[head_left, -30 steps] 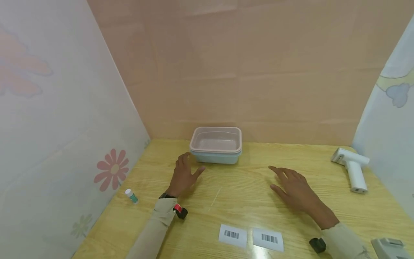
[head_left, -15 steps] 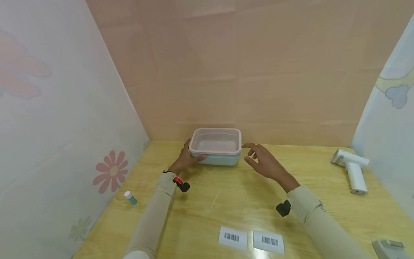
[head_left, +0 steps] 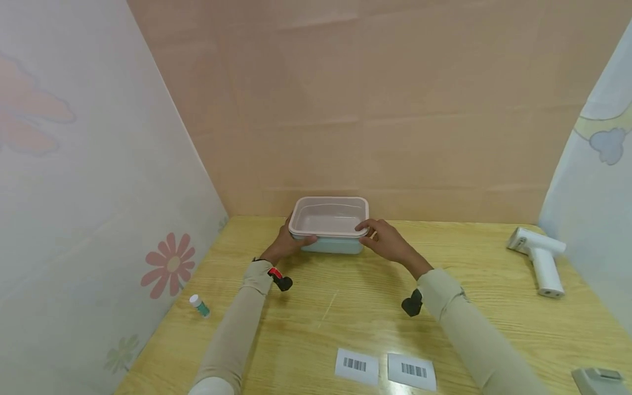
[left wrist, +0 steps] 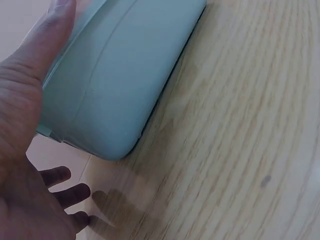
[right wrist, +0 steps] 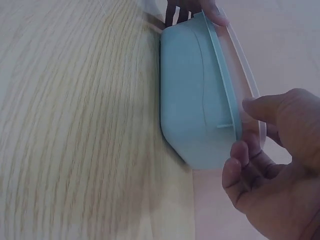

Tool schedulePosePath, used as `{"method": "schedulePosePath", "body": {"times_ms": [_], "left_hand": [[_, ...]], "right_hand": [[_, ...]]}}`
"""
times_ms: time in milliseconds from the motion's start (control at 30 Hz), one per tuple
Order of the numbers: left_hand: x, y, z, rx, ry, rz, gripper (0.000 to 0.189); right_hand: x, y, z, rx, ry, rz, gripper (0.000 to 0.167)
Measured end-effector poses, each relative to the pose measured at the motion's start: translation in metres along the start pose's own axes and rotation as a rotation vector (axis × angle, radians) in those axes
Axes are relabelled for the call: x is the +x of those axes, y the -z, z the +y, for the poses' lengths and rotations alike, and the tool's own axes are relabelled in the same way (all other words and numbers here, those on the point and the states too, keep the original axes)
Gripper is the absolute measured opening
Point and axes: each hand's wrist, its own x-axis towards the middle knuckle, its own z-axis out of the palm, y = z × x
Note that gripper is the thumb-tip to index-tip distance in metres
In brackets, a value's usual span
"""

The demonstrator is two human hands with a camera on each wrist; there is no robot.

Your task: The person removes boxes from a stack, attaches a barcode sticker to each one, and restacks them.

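A pale pink plastic box [head_left: 329,233] is nested in a light blue one [head_left: 338,246] at the back of the table. My left hand [head_left: 285,243] grips the blue box at its left end, thumb along the front near the rim. In the left wrist view, several of its fingers stick out below, apart from the blue wall [left wrist: 130,70]. At the right front corner, my right hand [head_left: 390,242] pinches the pink box's rim. The right wrist view shows the thumb on the pink rim [right wrist: 242,62] and curled fingers beside the blue box's edge.
Two barcode labels [head_left: 357,366] lie near the front. A white scanner [head_left: 540,260] lies at the right, with a grey device [head_left: 599,381] at the front right corner. A small white-capped bottle [head_left: 199,305] is at the left. Walls [head_left: 345,109] enclose the back and sides.
Both hands have moved to the nested boxes. My left hand took hold of the left end; my right hand came in leftward from over the table and now pinches the pink rim.
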Motion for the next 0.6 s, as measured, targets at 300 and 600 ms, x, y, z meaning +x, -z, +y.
{"method": "schedulePosePath", "body": {"times_ms": [300, 600], "left_hand": [[-0.002, -0.003, 0.007, 0.007, -0.010, -0.013, 0.092], [-0.010, 0.001, 0.033, 0.005, 0.065, -0.042, 0.092]], "right_hand": [[0.007, -0.008, 0.000, -0.062, -0.013, 0.067, 0.017], [0.009, -0.013, -0.005, -0.121, 0.022, 0.194, 0.011]]}}
